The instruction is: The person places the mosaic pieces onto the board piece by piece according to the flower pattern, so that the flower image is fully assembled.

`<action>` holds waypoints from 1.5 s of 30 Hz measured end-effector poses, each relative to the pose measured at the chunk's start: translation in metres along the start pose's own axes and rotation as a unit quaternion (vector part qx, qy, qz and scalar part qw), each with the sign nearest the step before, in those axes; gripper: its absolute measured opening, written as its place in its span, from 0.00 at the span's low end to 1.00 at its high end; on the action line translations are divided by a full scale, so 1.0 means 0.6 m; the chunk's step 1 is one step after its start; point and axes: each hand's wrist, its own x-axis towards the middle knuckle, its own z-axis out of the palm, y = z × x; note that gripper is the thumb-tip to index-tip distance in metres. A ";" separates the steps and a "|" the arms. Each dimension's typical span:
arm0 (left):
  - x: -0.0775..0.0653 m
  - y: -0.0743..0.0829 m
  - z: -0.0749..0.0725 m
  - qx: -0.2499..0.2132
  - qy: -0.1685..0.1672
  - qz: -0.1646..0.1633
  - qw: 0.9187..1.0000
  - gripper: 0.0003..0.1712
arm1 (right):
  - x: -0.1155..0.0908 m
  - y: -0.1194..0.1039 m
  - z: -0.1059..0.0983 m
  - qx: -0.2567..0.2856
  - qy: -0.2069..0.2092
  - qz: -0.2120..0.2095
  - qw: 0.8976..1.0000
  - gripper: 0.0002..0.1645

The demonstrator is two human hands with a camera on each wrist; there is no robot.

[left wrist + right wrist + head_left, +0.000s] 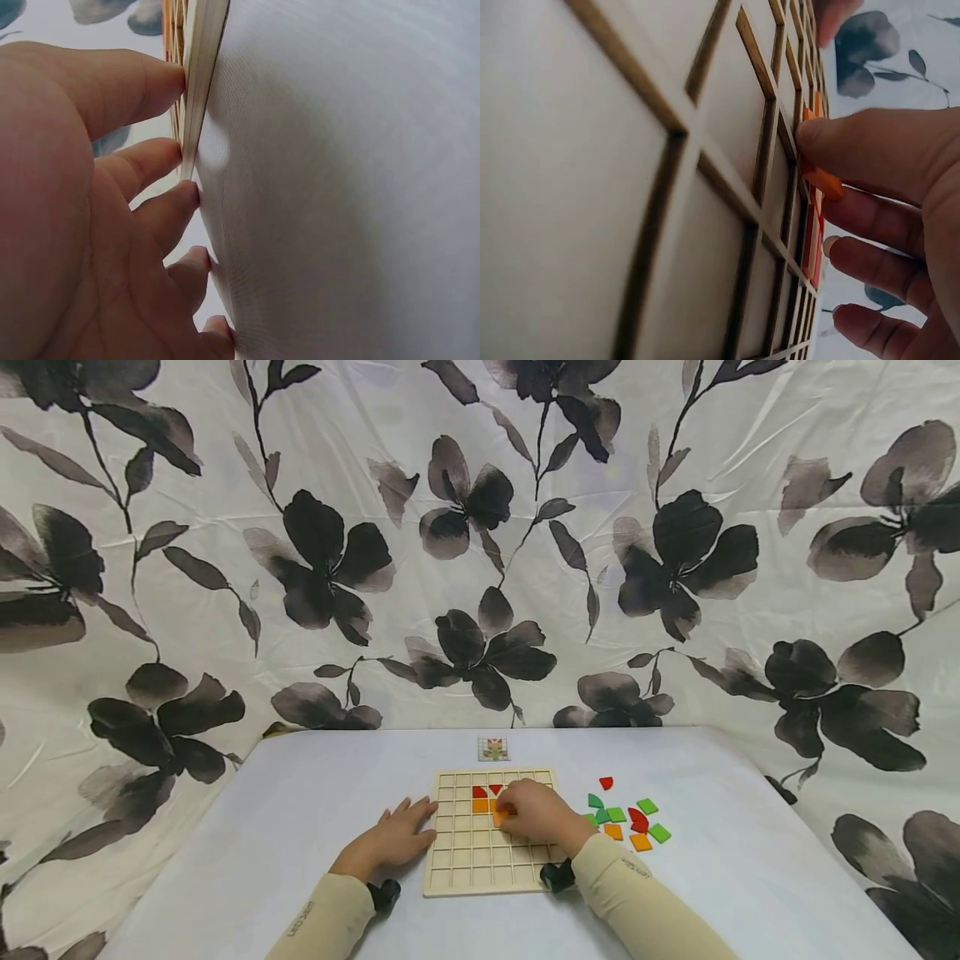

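A pale wooden grid board [457, 858] lies on the white table. Beside its left edge rests my left hand [395, 835], fingers spread; in the left wrist view the thumb and index fingertips touch the board's side [198, 82]. Over the upper middle of the grid, my right hand [536, 812] pinches an orange tile [823, 180] between thumb and index finger, tilted against the grid. Another orange tile [480, 806] sits in a cell, with a red quarter-round piece [480, 792] and a red triangular piece [496, 789] in the row above. The right hand partly hides nearby cells.
Right of the board lie several loose pieces, among them a green square [660, 832], an orange square [641, 842] and red rounded pieces [638, 821]. A small card with a coloured pattern [493, 748] lies behind the board. A floral cloth [465, 568] hangs at the back.
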 end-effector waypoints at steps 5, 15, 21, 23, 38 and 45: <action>-0.002 0.001 -0.003 0.000 0.006 -0.001 1.000 0.31 | 0.006 0.002 0.005 0.011 -0.008 0.012 1.000 0.12; -0.004 0.004 -0.001 -0.005 -0.003 -0.003 1.000 0.31 | 0.010 -0.002 0.003 0.055 -0.025 0.025 0.998 0.10; 0.003 0.010 0.005 -0.006 -0.008 -0.001 1.000 0.31 | 0.000 -0.001 0.005 0.057 -0.020 0.036 0.998 0.09; 0.005 0.009 0.006 -0.007 -0.008 0.001 1.000 0.31 | -0.003 0.001 0.006 0.052 -0.018 0.032 0.998 0.08; 0.001 -0.003 0.007 -0.007 0.002 -0.010 1.000 0.32 | -0.040 0.049 -0.025 0.058 -0.009 0.051 0.997 0.07; 0.004 -0.001 0.008 -0.002 0.002 -0.009 1.000 0.32 | -0.063 0.104 -0.053 0.024 0.003 0.186 0.982 0.11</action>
